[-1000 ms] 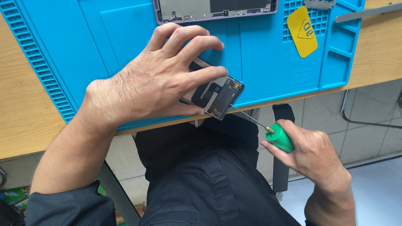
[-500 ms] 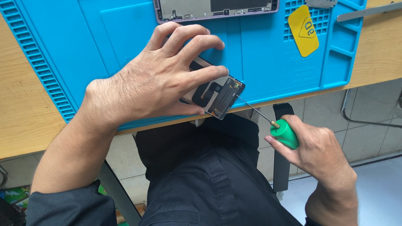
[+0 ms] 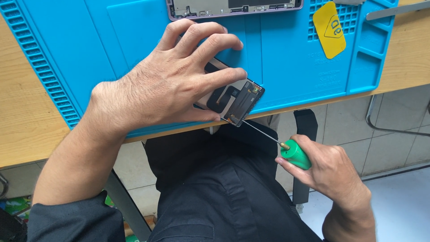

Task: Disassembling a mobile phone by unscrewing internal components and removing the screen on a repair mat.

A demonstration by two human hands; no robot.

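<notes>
My left hand (image 3: 165, 87) lies spread over an opened phone (image 3: 237, 101) at the near edge of a blue work mat (image 3: 286, 62), pressing it down with fingers and thumb. Only the phone's right end shows, with dark inner parts and a black frame. My right hand (image 3: 329, 172) is below the table edge and grips a green-handled screwdriver (image 3: 295, 154). Its thin metal shaft runs up and left, and the tip meets the phone's lower right corner.
A second opened phone frame (image 3: 233, 8) lies at the mat's far edge. A yellow triangular pick (image 3: 329, 29) rests on the mat's right side, and a metal tool (image 3: 396, 11) lies at the far right. The wooden table (image 3: 27, 116) ends above my lap.
My right hand and the screwdriver have shifted slightly right and down. The left hand and the phone have stayed put.
</notes>
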